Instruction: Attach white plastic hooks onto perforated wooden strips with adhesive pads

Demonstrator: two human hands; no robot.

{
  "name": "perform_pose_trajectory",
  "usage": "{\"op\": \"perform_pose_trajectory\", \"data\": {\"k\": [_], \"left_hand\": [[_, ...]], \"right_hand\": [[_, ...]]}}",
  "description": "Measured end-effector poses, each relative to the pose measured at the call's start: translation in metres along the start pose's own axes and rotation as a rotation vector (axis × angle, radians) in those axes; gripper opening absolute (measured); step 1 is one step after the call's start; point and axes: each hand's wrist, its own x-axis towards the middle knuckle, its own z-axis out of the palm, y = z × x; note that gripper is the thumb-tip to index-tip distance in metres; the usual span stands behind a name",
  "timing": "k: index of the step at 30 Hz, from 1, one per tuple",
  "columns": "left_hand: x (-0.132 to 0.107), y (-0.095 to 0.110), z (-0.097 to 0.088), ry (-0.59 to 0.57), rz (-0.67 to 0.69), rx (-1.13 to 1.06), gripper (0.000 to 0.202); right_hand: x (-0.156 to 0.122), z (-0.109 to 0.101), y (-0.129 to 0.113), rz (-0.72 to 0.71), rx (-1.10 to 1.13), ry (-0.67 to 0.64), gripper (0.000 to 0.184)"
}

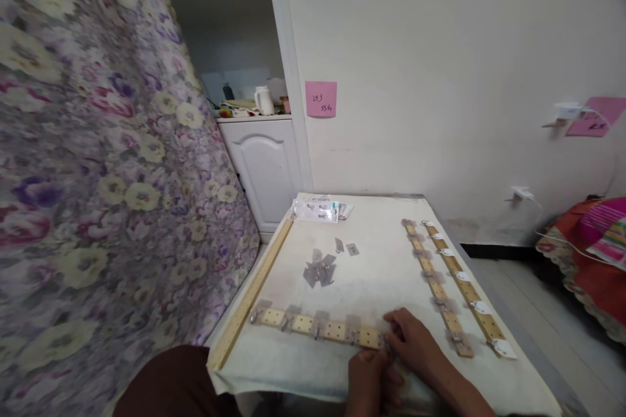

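Note:
A light wooden strip with drilled holes [335, 331] lies across the near part of the table. Several clear square adhesive hooks [319, 327] with metal hooks sit along it. At its right end, my right hand [413, 342] has thumb and forefinger closed about the edge of another clear hook [385, 337], which they partly cover. My left hand [368, 378] is curled against the strip's near edge just below; what its fingers grip is hidden. Farther back lies a loose pile of clear hooks [319, 268], with two more [353, 249] apart from it.
Two strips bearing hooks, one with clear squares [434, 287] and one with white pieces [472, 293], lie at the right. A bare wooden strip [254, 293] runs along the left edge. Packaging [315, 210] lies at the back of the cloth-covered table [381, 228]. A floral curtain [112, 163] hangs left.

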Motion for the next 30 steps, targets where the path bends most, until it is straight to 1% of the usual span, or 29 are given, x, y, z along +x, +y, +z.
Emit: {"op": "perform_pose_trajectory", "data": {"k": [3,6,12,17,21,25,30], "left_hand": [[-0.0005,0.0007,0.0006,0.01,0.027,-0.001,0.027],[-0.0008,0.0026,0.0014,0.037,0.017,-0.007,0.027],[-0.0009,0.0037,0.0015,0.025,-0.019,-0.005,0.025],[-0.0008,0.0014,0.0015,0.034,-0.001,0.02,0.029],[-0.0036,0.0051,0.0026,0.041,-0.005,0.036,0.027],[-0.007,0.0091,0.0028,0.022,-0.017,0.019,0.023],[-0.0066,0.0081,0.0014,-0.001,-0.006,0.008,0.023]], "right_hand": [[-0.0004,-0.0003,0.0007,-0.006,0.001,-0.006,0.027],[0.0002,0.0001,0.0016,-0.003,0.011,-0.012,0.027],[0.002,0.0012,0.0038,0.008,0.027,-0.018,0.027],[0.0023,0.0013,0.0044,0.014,0.028,-0.015,0.025],[0.0021,0.0009,0.0037,0.018,0.045,-0.018,0.025],[0.0032,0.0011,0.0041,0.018,0.04,-0.013,0.024],[0.0051,0.0012,0.0047,0.011,0.028,-0.004,0.023]]}}
